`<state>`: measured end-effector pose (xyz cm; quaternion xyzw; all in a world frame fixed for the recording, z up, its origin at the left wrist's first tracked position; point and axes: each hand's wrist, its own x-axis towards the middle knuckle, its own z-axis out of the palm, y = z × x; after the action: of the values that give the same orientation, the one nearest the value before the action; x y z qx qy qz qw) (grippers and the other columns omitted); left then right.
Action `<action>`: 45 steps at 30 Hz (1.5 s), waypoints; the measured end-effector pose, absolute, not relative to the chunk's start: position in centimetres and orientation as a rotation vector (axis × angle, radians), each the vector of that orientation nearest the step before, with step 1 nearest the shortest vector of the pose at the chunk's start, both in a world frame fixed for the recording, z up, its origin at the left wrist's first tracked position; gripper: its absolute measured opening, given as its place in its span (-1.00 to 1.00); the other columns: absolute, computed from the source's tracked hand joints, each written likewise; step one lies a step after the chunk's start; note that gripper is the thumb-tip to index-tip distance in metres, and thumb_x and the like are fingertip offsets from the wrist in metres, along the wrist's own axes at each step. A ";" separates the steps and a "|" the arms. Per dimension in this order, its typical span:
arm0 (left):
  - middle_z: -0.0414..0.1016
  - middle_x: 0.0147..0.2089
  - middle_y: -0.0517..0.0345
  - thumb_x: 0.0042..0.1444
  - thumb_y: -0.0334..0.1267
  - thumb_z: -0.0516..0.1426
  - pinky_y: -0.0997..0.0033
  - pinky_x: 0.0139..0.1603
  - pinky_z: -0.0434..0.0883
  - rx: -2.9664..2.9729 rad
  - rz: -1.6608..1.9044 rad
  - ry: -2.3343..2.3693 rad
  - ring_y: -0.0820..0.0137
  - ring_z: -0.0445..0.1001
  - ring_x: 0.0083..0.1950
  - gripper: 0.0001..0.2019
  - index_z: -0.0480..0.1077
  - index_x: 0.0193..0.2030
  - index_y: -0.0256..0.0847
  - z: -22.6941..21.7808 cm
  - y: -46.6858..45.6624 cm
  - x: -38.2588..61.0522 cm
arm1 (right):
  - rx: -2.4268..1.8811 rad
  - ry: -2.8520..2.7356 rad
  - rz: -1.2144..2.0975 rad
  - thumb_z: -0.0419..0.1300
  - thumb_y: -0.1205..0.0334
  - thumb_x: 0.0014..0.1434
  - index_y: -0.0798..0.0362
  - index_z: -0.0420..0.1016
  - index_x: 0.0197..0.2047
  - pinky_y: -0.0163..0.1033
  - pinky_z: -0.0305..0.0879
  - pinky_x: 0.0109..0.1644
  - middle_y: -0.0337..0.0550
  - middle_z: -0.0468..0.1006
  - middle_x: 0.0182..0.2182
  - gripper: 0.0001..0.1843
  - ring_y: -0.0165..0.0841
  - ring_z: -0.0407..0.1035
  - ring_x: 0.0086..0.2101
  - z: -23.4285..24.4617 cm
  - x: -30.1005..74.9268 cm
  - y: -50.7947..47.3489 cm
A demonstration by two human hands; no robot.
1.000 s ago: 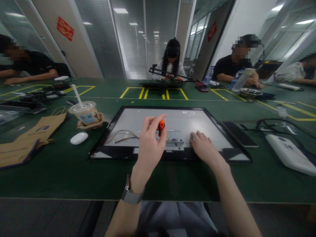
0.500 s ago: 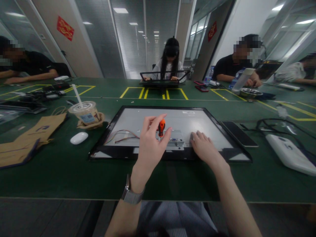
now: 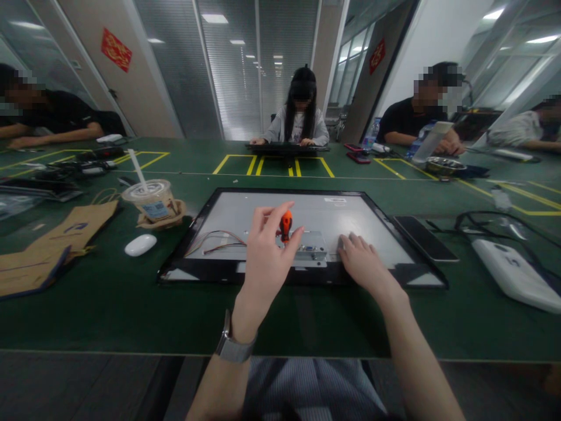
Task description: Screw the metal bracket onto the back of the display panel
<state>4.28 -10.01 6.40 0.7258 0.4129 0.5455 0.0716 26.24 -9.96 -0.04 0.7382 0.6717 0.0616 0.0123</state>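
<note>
A monitor panel lies back side up on the green table, black frame around a grey metal back. My left hand pinches a small orange screwdriver upright over the metal connector bracket at the panel's near edge. My right hand rests flat on the panel just right of that bracket, fingers stretched out, holding nothing. Thin coloured wires run across the panel to the left of the bracket.
Left of the panel: a white mouse, a lidded drink cup with straw, brown paper bags. Right: a dark phone, a white device, black cables. Other people sit around the table; one opposite handles a black frame.
My left fingers shifted slightly around the screwdriver handle. The person opposite lowered the black frame flat onto the table. My right hand stayed put.
</note>
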 end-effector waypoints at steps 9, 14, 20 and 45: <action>0.30 -0.07 0.07 0.21 -0.46 0.09 0.37 -0.13 0.53 2.176 1.625 1.256 0.44 0.44 -0.16 -0.62 0.32 0.16 -0.20 6.6 -10.2 4.2 | 2.299 2.094 0.195 -0.17 0.26 0.39 0.24 0.24 0.29 0.11 0.19 0.21 0.29 0.27 0.27 -0.51 0.01 0.19 0.23 0.1 26.2 -10.1; 0.32 -0.06 0.05 0.29 -0.34 0.05 0.40 -0.14 0.52 2.145 1.626 1.226 0.43 0.44 -0.14 -0.69 0.34 0.15 -0.23 6.8 -10.5 4.3 | 2.296 2.095 0.189 -0.18 0.26 0.40 0.23 0.24 0.29 0.09 0.19 0.20 0.29 0.27 0.26 -0.51 -0.01 0.21 0.22 0.1 26.2 -10.1; 0.35 -0.05 0.04 0.35 -0.26 -0.01 0.44 -0.19 0.52 2.096 1.651 1.205 0.45 0.44 -0.15 -0.71 0.36 0.13 -0.22 6.9 -10.5 4.2 | 2.290 2.105 0.208 -0.16 0.26 0.39 0.24 0.25 0.28 0.10 0.20 0.19 0.31 0.28 0.25 -0.52 0.01 0.22 0.21 0.0 26.3 -10.0; 0.38 -0.04 0.06 0.30 -0.36 0.06 0.33 -0.10 0.49 2.156 1.694 1.156 0.39 0.45 -0.09 -0.75 0.39 0.09 -0.16 6.8 -10.4 4.2 | 2.302 2.096 0.180 -0.18 0.24 0.38 0.21 0.24 0.28 0.10 0.19 0.20 0.27 0.29 0.25 -0.50 -0.01 0.19 0.22 0.0 26.3 -10.0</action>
<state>4.22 -10.36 6.84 0.7221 0.3872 0.5673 0.0830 26.29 -10.05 0.02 0.7382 0.6720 0.0577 0.0114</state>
